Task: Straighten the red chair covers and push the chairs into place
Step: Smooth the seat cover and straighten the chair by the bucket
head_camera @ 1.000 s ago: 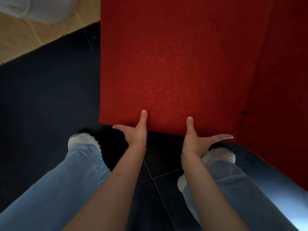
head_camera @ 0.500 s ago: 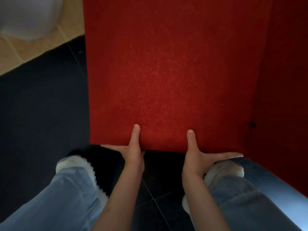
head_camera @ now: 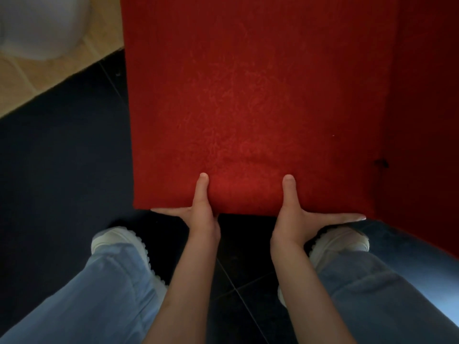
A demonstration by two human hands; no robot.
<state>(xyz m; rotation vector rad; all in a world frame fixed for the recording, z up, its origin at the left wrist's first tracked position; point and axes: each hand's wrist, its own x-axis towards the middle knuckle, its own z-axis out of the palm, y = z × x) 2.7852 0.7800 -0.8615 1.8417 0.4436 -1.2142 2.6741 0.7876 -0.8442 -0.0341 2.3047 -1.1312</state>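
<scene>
Head view looks straight down a red chair cover that fills the frame from 12 o'clock to the centre, its lower hem running level just above the hands. The left hand sits at the hem toward 7 o'clock of the cover, thumb lying up the cloth and straight fingers stretched out along the bottom edge toward 9 o'clock. The right hand mirrors it toward 5 o'clock of the cover, thumb up the cloth and fingers pointing along the hem toward 3 o'clock. Both hands are flat and spread, pressing against the hem; whether any fabric is caught between thumb and fingers cannot be told. The cloth bulges slightly between the two thumbs. A second red cover stands at 3 o'clock, meeting the first along a vertical fold. Below, at 6 o'clock, lie dark floor tiles, pale blue trouser legs and white shoes. At 10 o'clock the floor turns tan, with a blurred white shape at 11 o'clock.
</scene>
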